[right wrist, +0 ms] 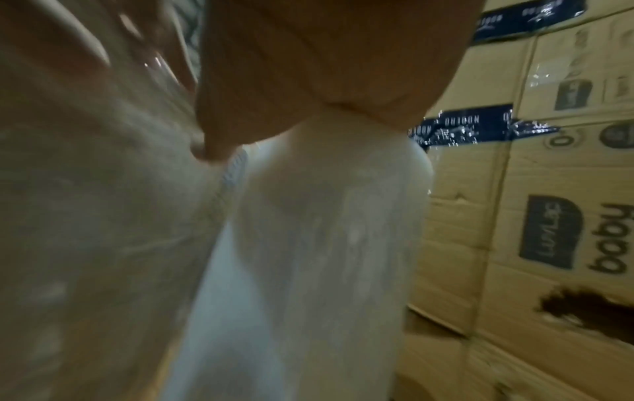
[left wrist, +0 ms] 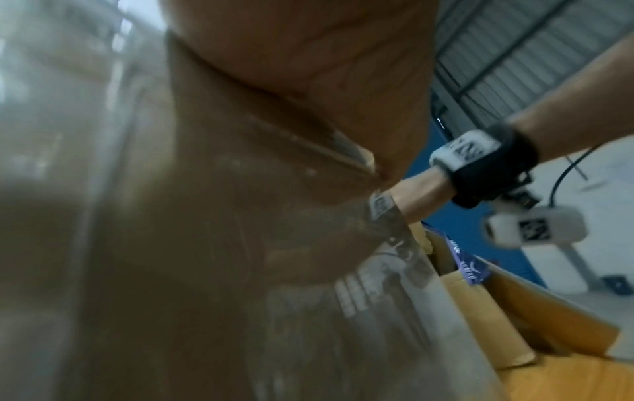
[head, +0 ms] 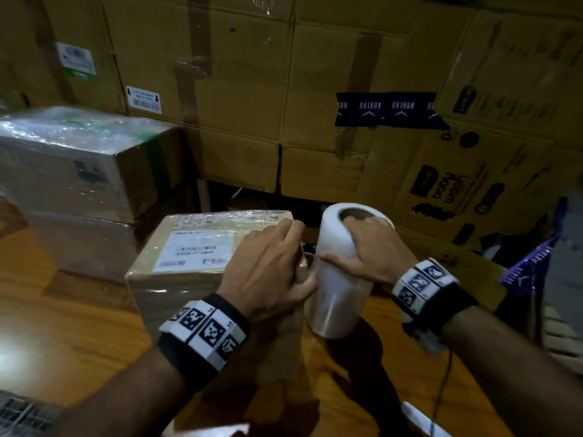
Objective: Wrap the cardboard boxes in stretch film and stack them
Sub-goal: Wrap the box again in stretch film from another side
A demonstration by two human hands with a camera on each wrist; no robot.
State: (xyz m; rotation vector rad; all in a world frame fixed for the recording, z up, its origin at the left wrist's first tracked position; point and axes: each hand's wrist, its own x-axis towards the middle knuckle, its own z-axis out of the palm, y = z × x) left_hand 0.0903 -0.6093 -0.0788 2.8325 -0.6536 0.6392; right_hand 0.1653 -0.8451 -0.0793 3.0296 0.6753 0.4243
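Big cardboard cartons [head: 239,89] are stacked wall-like behind everything, some patched with dark printed tape [head: 388,108], and a wooden floor [head: 63,326] is seen below.

The box [head: 189,257] being worked on sits on that floor, with a white shipping label [head: 195,247] on top and film already seen over its top and sides. Left of the box, two wrapped boxes [head: 72,171] are stacked one on the other, well behind its near corner.

The roll [head: 340,279] of stretch film is held upright just right of the box, close to its right edge. It's gripped by the right hand [head: 369,250]: fingers are hooked into the cardboard core at the top end and the thumb is laid across the outside of the roll. In the right wrist view only the roll [right wrist: 326,244] and a blurred sheet of film to its left are made out.

The left hand [head: 268,266] is placed over the box's right near corner, between box and roll, with fingers curled at the film there. Whether the film is actually pinched can't be told, too blurry. Marker bands [head: 205,332] are worn on both wrists.
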